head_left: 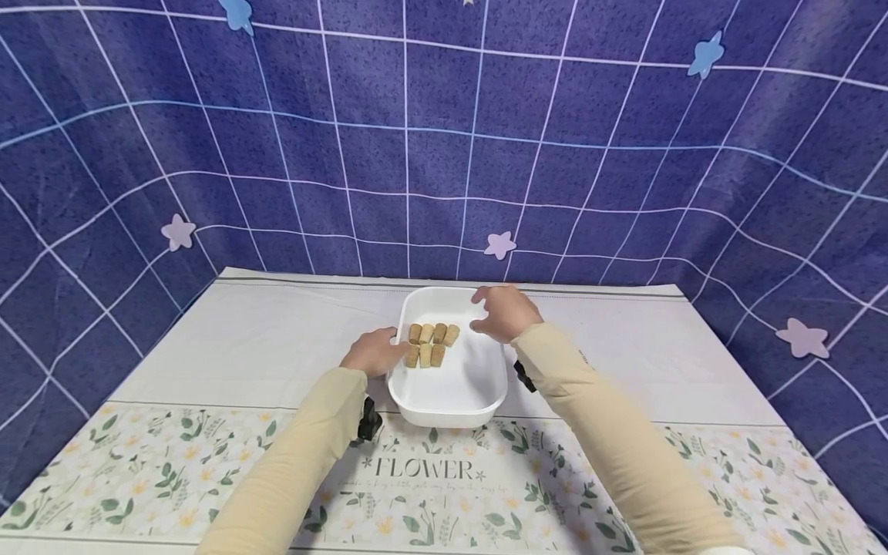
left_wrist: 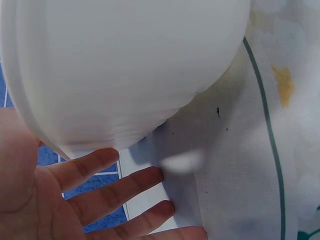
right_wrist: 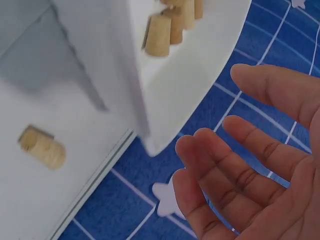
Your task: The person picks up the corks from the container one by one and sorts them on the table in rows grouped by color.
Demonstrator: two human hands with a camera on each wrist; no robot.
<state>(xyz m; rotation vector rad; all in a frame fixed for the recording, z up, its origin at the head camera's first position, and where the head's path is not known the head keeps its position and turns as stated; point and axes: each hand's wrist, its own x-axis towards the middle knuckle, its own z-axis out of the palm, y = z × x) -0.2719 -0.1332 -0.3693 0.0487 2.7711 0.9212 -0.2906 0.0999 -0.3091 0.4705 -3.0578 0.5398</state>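
A white rectangular tray (head_left: 454, 393) stands on the table; two rows of tan corks (head_left: 433, 334) lie in its left part, three in the nearer row. My left hand (head_left: 376, 352) holds the tray's left rim, thumb over the inside. In the left wrist view its index finger (left_wrist: 90, 165) touches the outer wall, and the other fingers spread below. Above the tray's far right side, my right hand (head_left: 509, 312) has its thumb and fingers apart with nothing between them. A loose cork (right_wrist: 42, 146) lies on the table outside the tray in the right wrist view.
The white table covering (head_left: 291, 331) has a floral band (head_left: 173, 470) with the word FLOWER along the front. A blue curtain (head_left: 444, 169) with a grid and stars hangs behind the table and along its sides.
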